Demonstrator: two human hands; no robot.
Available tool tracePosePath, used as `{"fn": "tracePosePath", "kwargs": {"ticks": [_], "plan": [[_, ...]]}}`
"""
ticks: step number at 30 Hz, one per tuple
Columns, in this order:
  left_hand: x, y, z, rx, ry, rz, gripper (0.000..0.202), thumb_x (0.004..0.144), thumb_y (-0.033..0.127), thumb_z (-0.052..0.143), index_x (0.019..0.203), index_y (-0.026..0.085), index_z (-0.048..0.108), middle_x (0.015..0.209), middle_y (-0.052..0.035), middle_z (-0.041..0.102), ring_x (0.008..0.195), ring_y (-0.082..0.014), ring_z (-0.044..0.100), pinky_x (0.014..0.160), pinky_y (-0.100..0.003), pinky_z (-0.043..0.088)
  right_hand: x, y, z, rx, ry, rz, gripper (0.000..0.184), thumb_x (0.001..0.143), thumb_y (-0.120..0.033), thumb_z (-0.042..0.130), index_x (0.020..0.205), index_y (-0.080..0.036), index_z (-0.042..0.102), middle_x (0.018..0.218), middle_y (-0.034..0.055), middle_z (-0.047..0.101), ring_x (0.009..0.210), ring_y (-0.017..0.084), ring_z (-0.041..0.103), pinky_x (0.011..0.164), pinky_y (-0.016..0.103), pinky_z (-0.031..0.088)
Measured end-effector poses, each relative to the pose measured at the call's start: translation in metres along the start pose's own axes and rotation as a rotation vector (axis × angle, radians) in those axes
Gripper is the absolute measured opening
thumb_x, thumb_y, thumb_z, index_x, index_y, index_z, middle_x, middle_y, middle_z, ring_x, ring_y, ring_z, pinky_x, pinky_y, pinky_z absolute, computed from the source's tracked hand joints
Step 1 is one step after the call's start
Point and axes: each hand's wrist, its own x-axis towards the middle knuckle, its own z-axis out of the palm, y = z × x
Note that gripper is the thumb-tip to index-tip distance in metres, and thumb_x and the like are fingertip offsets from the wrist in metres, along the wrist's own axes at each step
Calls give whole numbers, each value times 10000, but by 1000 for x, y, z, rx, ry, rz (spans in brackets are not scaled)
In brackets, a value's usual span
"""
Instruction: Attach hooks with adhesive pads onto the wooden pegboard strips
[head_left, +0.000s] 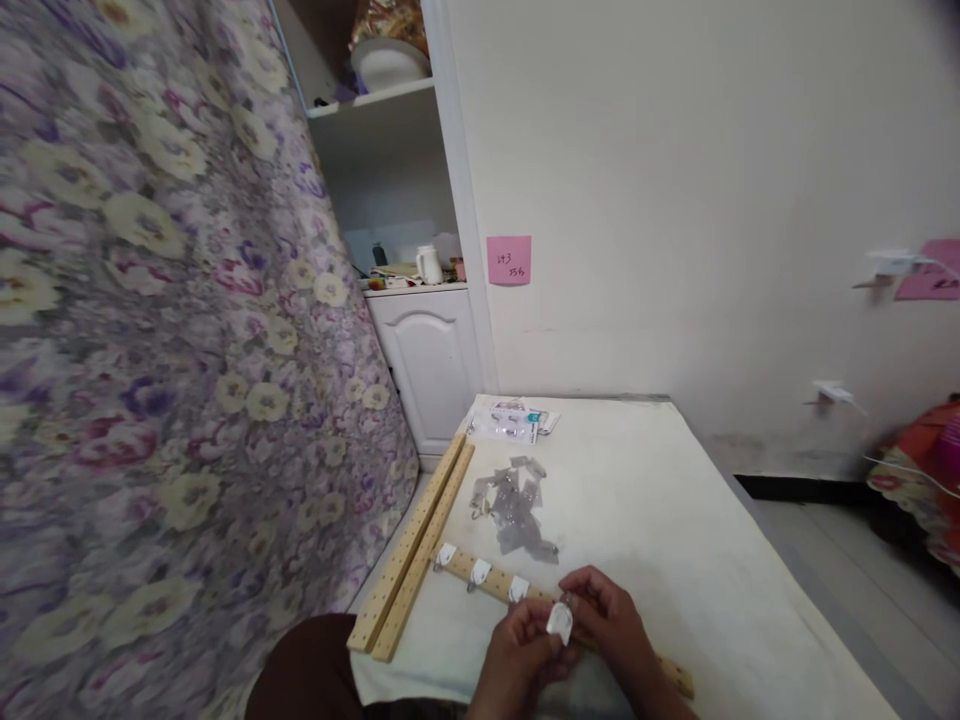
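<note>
Over the near part of the table, my left hand (522,645) pinches a white adhesive hook (559,621) between thumb and fingers. The fingers of my right hand (606,615) are closed at the upper right edge of the same hook. Beneath both hands lies a wooden strip with holes (490,578), partly hidden by them. Several white hooks with metal loops, one of them this hook (480,573), sit along the strip's left part. Beyond my hands is a pile of small clear plastic pieces (516,505).
Two long wooden strips with holes, the outer strip (409,545) and the inner strip (426,560), lie along the table's left edge. Clear packaging (504,422) rests at the far end of the white-covered table (720,560). A floral curtain (187,350) hangs at left; a wall stands behind.
</note>
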Motion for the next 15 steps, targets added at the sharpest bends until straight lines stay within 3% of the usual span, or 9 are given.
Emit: {"fn": "tracePosePath", "kwargs": {"ticks": [8,15], "plan": [[-8,-1,5,10,-36,4,327,510,256,799,704,171,549,566,47,581,499,-83,550,473,-183,338,1,6,1,-97,-51,12,241,689,-391,645,789,-172,654,651,0,637,593,148,558,565,247,416],[-10,0,4,38,26,-42,356,585,408,751,753,180,536,629,41,598,510,-104,594,493,-203,377,-1,4,1,-158,-51,19,159,679,-305,624,759,-172,657,657,3,654,627,161,577,596,256,435]]}}
